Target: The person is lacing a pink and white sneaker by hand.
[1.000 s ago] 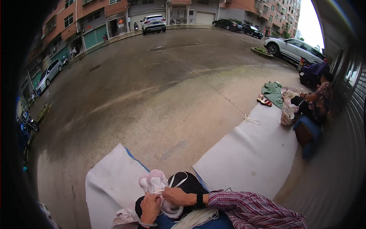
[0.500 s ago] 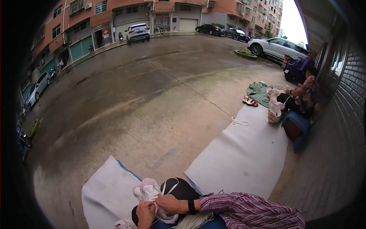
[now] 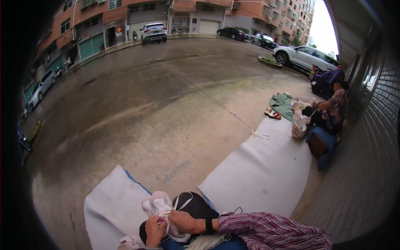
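Low in the head view, both hands meet over a pale pink and white soft shoe upper (image 3: pixel 157 207) held on the lap against a black rounded cushion (image 3: pixel 196 205). The left hand (image 3: pixel 155 230) has its fingers curled closed on the lower part of the piece; the right hand (image 3: pixel 183 221) pinches closed on a white cord (image 3: pixel 180 201) looping from it. The cord hangs loose, so the stitching looks only partly done. More white cords (image 3: pixel 206 241) lie below. A white mat (image 3: pixel 110 206) spreads left, another grey-white mat (image 3: pixel 266 166) right, wet concrete beyond. Another seated person (image 3: pixel 331 109) works well apart.
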The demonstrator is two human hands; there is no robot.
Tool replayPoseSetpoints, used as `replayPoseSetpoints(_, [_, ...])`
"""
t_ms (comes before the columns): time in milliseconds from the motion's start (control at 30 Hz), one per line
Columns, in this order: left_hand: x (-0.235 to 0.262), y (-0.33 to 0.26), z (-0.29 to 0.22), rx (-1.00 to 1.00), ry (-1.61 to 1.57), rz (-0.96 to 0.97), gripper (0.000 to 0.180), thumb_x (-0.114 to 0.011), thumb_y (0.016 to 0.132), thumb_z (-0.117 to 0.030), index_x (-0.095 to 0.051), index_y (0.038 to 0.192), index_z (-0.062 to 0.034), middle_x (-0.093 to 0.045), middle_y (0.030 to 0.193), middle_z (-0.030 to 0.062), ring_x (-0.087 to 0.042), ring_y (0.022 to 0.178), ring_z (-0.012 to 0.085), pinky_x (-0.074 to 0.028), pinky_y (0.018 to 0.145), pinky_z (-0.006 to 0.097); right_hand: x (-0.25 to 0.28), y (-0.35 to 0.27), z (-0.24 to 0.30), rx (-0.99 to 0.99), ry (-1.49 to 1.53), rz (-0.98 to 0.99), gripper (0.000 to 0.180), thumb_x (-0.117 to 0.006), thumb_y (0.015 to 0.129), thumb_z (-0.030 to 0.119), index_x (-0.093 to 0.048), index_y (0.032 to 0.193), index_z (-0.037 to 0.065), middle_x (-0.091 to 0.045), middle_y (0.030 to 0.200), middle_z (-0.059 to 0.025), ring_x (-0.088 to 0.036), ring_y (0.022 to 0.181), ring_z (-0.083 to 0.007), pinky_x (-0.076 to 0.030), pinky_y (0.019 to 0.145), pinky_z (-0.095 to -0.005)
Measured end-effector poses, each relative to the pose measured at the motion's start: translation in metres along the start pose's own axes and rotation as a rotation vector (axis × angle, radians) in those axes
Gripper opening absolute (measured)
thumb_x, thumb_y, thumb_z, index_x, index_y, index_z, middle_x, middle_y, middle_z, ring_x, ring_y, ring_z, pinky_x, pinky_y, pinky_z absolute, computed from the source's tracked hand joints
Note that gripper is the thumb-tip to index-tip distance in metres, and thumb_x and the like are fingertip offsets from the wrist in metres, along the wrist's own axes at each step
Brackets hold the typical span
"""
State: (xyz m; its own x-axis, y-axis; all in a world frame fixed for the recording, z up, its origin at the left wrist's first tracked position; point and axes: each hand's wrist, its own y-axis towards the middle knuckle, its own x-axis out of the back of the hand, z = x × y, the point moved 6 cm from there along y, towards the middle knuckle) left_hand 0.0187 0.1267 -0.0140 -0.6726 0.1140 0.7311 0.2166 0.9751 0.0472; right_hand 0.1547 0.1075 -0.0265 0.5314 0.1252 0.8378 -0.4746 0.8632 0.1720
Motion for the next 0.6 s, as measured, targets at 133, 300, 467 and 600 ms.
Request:
replayPoseSetpoints(133, [-0.002,0.000,0.002,0.003,-0.024,0.000,0.009,-0.071,0.070,-0.013,-0.071,0.075,-0.0059,-0.061,0.077,0.0161,-0.063,0.073,0.0337,-0.050,0.069,0.041,0.006,0.000,0.005,0.021,0.016,-0.046,0.022,-0.061,0.073,0.004,-0.054,0.093,-0.003,-0.056,0.092,-0.0197,-0.064,0.077,-0.0352,-0.053,0.065,-0.0413])
replayPoseSetpoints(300, [0.000,-0.005,-0.003,-0.003,-0.010,0.006,0.008,-0.072,0.072,-0.012,-0.071,0.075,-0.0059,-0.061,0.077,0.0157,-0.063,0.073,0.0334,-0.050,0.069,0.041,-0.002,0.001,0.006,0.001,-0.001,0.040,0.026,-0.063,0.071,0.004,-0.052,0.094,-0.002,-0.056,0.090,-0.0186,-0.064,0.077,-0.0344,-0.053,0.064,-0.0403])
replayPoseSetpoints(467, [0.004,-0.012,0.000,0.030,-0.040,0.028,0.009,-0.070,0.075,-0.013,-0.067,0.079,-0.0050,-0.061,0.079,0.0158,-0.063,0.075,0.0334,-0.050,0.068,0.042,-0.004,-0.006,0.008,0.049,0.004,-0.031,0.025,-0.063,0.072,0.007,-0.051,0.094,0.001,-0.054,0.090,-0.0168,-0.063,0.076,-0.0346,-0.052,0.062,-0.0408])
replayPoseSetpoints(600, [0.008,-0.012,-0.022,-0.225,0.058,-0.072,0.008,-0.067,0.081,-0.013,-0.062,0.083,-0.0058,-0.057,0.078,0.0136,-0.061,0.075,0.0328,-0.048,0.066,0.041,0.020,0.003,0.005,-0.026,-0.050,0.074,0.013,-0.058,0.079,0.007,-0.054,0.090,0.002,-0.057,0.087,-0.0182,-0.064,0.071,-0.0352,-0.053,0.061,-0.0433])
